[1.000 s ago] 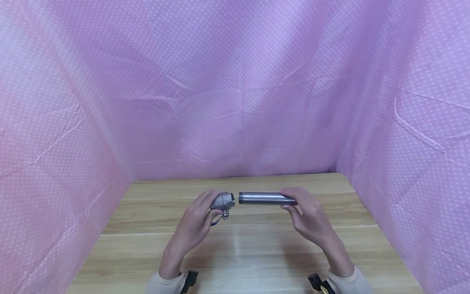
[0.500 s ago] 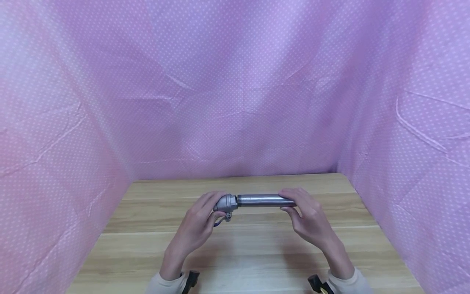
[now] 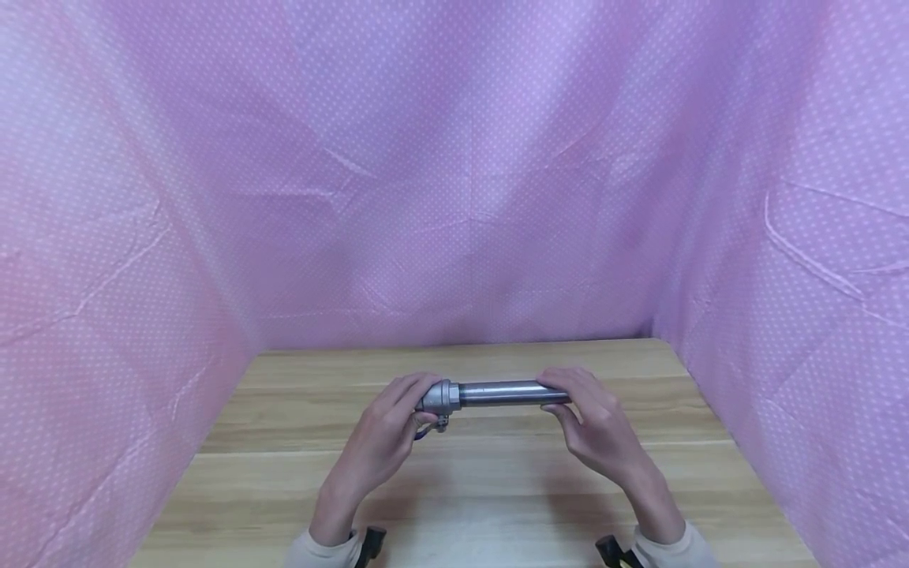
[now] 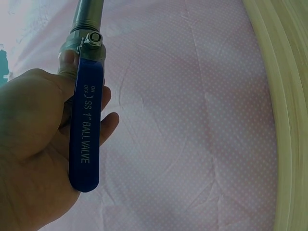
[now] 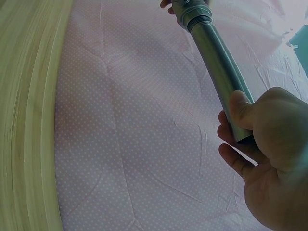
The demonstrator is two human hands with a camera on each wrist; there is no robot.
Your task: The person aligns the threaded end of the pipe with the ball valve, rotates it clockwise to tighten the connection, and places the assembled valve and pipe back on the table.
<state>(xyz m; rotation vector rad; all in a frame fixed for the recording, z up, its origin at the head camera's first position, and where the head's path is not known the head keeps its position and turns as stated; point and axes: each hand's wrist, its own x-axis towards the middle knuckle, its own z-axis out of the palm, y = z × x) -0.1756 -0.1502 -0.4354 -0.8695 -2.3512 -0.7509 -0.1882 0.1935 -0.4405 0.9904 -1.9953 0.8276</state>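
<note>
My left hand (image 3: 383, 430) grips a metal ball valve (image 3: 446, 397) by its body, thumb on the near side and fingers over the far side. The valve's blue lever (image 4: 86, 125), printed "SS 1" BALL VALVE", lies along my palm in the left wrist view. My right hand (image 3: 600, 426) pinches the right end of a straight steel pipe (image 3: 504, 393) between thumb and fingers. The pipe's threaded left end meets the valve's opening, and some thread (image 5: 199, 21) still shows at the joint. Valve and pipe are in line, held level above the table.
The wooden table (image 3: 469, 489) spreads beneath both hands. Pink dotted cloth (image 3: 454, 197) hangs behind it and along both sides. Black wrist straps (image 3: 371, 544) sit at the sleeve ends.
A second ago a gap separated valve and pipe. My left hand has moved the valve rightward onto the pipe's threaded end; the right hand has stayed almost in place, with the pipe slightly lower.
</note>
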